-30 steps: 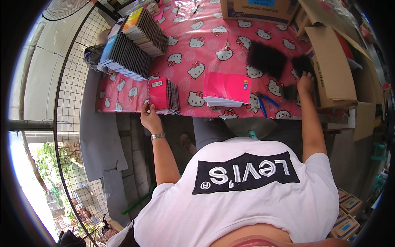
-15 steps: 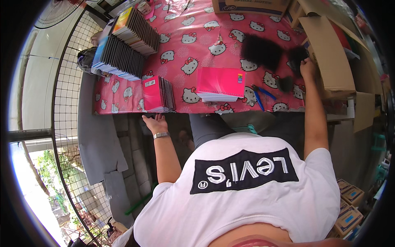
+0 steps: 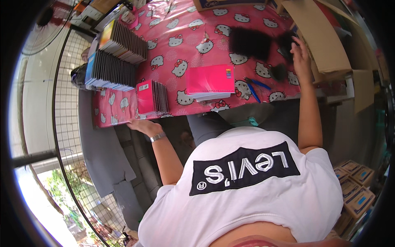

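Black heap: the small dark heap (image 3: 284, 44) sits on the far right of the pink counter (image 3: 170, 88), just right of the bigger black pile (image 3: 250, 43). It's too dark and fuzzy for you to read a clear long axis.
Pink notebook row: your pink row (image 3: 145, 99) is at the near left; the cover's long side runs away from you, tilted a touch, with the wire-bound edges packed to its right.
Pink stack: this one (image 3: 210, 79) lies flat mid-counter, long axis left to right, dotted edge toward you.
Crowding: an open cardboard box (image 3: 319, 39) stands close on your right, kinda hemming in that side. Blue pliers (image 3: 254, 93) and a small dark clump (image 3: 278, 73) lie nearer you.
Right hand: yours (image 3: 299, 57) is loosely open, fingers apart, right beside the small heap; can't tell if the fingertips touch it.
Left hand: yours (image 3: 143, 126) is open too, nothing visible in it, at the counter's near edge, just below the pink row.
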Demonstrator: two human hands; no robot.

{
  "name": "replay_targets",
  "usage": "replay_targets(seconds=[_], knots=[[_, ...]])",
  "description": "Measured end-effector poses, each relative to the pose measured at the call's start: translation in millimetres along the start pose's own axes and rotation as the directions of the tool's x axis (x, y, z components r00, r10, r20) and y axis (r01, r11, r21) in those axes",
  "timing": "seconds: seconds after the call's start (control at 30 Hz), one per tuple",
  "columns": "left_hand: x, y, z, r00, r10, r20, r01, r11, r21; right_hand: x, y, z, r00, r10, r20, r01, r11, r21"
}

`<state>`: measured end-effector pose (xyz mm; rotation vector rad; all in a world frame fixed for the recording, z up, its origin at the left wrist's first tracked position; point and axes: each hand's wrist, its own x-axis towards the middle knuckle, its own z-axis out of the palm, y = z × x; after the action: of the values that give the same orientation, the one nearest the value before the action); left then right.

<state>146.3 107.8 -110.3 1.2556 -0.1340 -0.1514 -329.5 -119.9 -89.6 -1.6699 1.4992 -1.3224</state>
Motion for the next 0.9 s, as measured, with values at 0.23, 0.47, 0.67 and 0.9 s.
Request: replay_targets(seconds=[0.23,0.47,0.67,0.9], knots=[[-135,53,112,-0.342,0.120,0.932,-0.908,0.214,-0.360,-30,-58,44,0.958,-0.163,0.237,0.081,0.944,0.320],[-112,67,141,-0.421,-0.114,0.900,-0.803,0.509,-0.311,-60,-92,43,0.836,-0.368,0.408,0.257,0.918,0.302],[-126,59,166,-0.247,0.099,0.964,-0.905,0.332,-0.266,-62,-111,58,0.848,-0.443,0.293,0.391,0.894,0.219],[-140,35,166,-0.114,0.299,0.947,-0.953,0.236,-0.189,-59,-123,62,0.782,-0.564,0.265,0.554,0.824,0.120]])
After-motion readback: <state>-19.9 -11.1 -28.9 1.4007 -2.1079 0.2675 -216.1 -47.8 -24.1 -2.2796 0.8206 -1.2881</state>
